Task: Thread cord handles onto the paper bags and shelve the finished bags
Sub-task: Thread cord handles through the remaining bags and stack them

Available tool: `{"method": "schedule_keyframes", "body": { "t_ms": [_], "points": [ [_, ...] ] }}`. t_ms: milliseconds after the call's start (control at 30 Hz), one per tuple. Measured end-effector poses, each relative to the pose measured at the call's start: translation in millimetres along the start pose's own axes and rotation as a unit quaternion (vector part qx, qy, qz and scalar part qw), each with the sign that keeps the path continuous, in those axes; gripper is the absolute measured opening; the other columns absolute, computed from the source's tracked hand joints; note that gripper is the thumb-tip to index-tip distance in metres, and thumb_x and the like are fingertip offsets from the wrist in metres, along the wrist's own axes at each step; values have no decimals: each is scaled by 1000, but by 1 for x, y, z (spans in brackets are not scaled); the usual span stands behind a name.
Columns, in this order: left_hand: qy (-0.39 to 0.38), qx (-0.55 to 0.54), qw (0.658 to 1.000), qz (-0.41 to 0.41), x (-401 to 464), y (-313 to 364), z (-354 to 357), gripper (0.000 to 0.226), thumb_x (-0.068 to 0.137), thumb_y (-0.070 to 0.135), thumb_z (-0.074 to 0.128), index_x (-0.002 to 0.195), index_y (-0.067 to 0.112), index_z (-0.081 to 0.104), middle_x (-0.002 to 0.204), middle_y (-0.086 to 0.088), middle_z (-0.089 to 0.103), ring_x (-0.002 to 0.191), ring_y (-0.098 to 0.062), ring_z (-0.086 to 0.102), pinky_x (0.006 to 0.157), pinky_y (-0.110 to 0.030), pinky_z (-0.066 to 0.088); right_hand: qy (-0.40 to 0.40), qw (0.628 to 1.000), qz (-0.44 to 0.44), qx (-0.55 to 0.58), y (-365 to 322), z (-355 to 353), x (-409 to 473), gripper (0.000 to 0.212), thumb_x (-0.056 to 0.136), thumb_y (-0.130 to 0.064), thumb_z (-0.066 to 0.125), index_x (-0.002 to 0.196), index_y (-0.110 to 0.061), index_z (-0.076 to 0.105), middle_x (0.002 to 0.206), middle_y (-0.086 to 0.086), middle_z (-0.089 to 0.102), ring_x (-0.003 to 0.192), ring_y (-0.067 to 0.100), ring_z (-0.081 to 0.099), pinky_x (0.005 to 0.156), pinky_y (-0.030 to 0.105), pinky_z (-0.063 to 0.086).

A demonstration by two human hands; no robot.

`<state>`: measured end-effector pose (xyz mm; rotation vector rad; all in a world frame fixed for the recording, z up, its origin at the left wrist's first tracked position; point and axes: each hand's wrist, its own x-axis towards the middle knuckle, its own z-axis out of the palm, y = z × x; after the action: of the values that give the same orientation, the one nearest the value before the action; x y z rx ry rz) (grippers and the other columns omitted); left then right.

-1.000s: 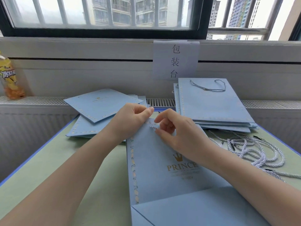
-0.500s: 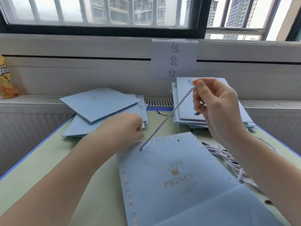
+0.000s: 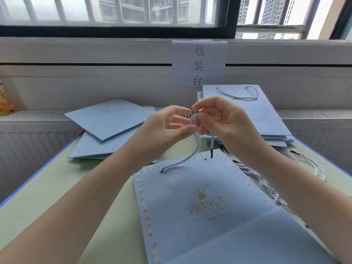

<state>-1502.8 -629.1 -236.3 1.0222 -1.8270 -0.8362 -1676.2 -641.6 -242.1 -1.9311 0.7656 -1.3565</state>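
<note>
Nearest: flat blue paper bag (image 3: 200, 216) on the green table (image 3: 47, 197), gold crown print up, top edge pointing away. Cord (image 3: 187, 159) already enters the left-hand hole near that edge and rises to the hands above the bag. Second hole (image 3: 205, 159) still unfilled; the cord's dark tip (image 3: 211, 154) dangles just over it. Right hand (image 3: 224, 121) pinches the cord's loop between thumb and fingers. Left hand (image 3: 167, 126) has fingers loosely extended, fingertips touching the cord beside that loop; whether they grip it I cannot tell. Judged step: feed the free end through the second hole. Best done by sliding the pinch down close to the stiff tip, steadying the bag edge with the left hand, avoiding twist. Loose cords (image 3: 266, 180) lie right of the bag. Farther: handled bags stacked (image 3: 257, 119) right, unthreaded ones (image 3: 106, 122) left.
</note>
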Motion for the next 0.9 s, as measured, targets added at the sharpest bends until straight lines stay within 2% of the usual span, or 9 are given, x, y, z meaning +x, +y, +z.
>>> {"method": "schedule_keyframes", "body": {
  "t_ms": [100,267,400,500,533,600,700,800,900],
  "points": [
    [-42,7,999,17,-3,-3,9,21,85,26,63,98,11,66,75,-2,73,74,-7,69,70,-11,48,-11,997,-23,-79,0,3,-1,8,88,-13,60,95,-14,58,78,5,68,72,30,63,76,39,53],
    [31,15,999,18,3,-12,5,18,95,10,53,81,11,65,56,4,63,57,-9,59,61,-18,48,-29,956,-33,-291,10,-3,-2,6,94,-22,57,90,-17,60,69,-8,64,65,13,59,67,37,48],
    [58,-9,998,35,4,-13,3,21,94,10,54,76,14,65,59,5,65,60,-5,60,61,-15,47,-96,887,68,-446,24,-16,-2,17,97,-26,48,89,-26,63,79,-10,57,74,13,51,66,31,39],
    [-4,0,1000,4,3,-21,9,33,91,37,51,73,15,70,75,-3,71,71,-4,62,70,-15,44,-74,856,59,-508,28,-19,-4,24,98,-33,47,94,-21,67,89,-6,47,81,15,43,65,30,33],
    [-25,28,999,-11,3,-27,13,38,92,45,50,72,19,71,82,-8,72,77,-9,63,74,-20,45,-45,857,55,-510,26,-19,-4,27,97,-37,46,91,-20,67,87,-4,48,80,16,43,64,30,33],
    [-39,114,992,-23,2,-41,23,28,95,33,52,76,25,70,89,-9,70,87,-17,63,83,-30,46,26,872,48,-486,21,-20,-3,32,97,-39,45,84,-16,64,75,-3,52,73,21,47,60,31,33],
    [-35,210,976,-45,-2,-51,36,20,95,10,52,103,23,66,102,0,66,94,-11,59,85,-21,43,88,913,37,-398,18,-21,0,24,96,-28,51,79,-14,60,61,-4,55,66,24,51,60,33,39],
    [-20,240,970,-45,-4,-50,39,17,92,22,58,108,18,65,95,3,62,87,-10,55,77,-18,38,55,922,58,-379,22,-21,2,6,90,-10,58,87,-12,62,73,0,63,73,19,56,67,30,44],
    [-6,248,968,-42,-3,-47,39,12,87,31,64,95,22,67,78,9,58,76,-10,53,73,-27,41,1,922,77,-379,28,-22,0,11,88,-4,58,89,-14,63,71,-7,60,71,16,56,69,28,45]
  ]
}}
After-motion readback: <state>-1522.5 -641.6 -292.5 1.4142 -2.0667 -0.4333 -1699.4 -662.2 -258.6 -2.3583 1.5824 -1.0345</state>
